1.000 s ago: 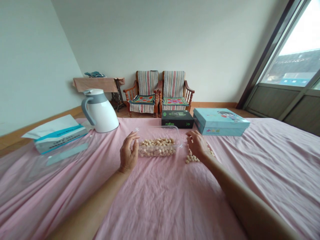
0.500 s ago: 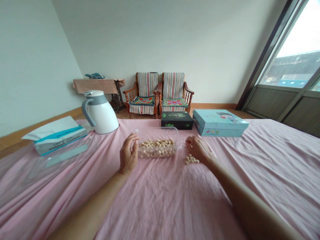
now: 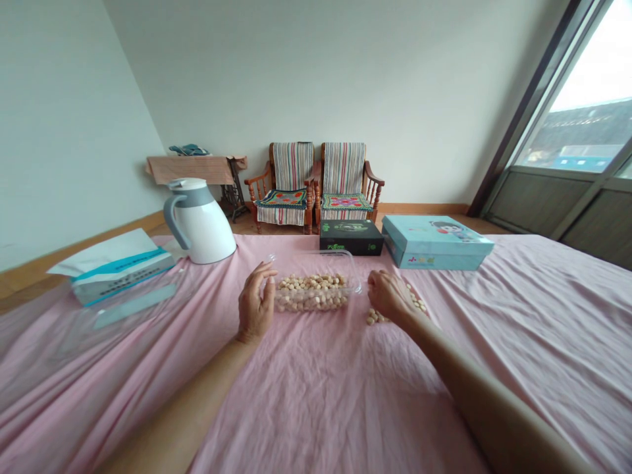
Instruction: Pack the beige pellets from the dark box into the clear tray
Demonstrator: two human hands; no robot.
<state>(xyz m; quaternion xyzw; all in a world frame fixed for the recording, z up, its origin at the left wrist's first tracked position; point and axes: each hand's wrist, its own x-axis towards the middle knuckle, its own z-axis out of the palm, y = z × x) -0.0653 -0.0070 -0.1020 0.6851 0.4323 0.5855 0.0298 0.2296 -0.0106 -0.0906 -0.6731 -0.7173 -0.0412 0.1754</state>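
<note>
A clear plastic box holds a heap of small pale tan pieces, roughly round, of a kind I cannot make out. My left hand rests against the box's left end, its fingers stretched forward and the thumb raised apart from them. To the right of the box, my right hand hovers low over the cloth with fingers bent together. Whatever they pinch is hidden. Loose pieces of the same sort lie under and beside this hand, some at its near side and others past its right edge.
A pink cloth covers the table. Left of me stand a white and grey jug, a tissue pack and a clear flat plastic thing. A black box and a light blue box sit behind my right hand.
My right hand has shifted slightly, and loose pieces now show past its right edge. My left hand stays at the box's left end.
</note>
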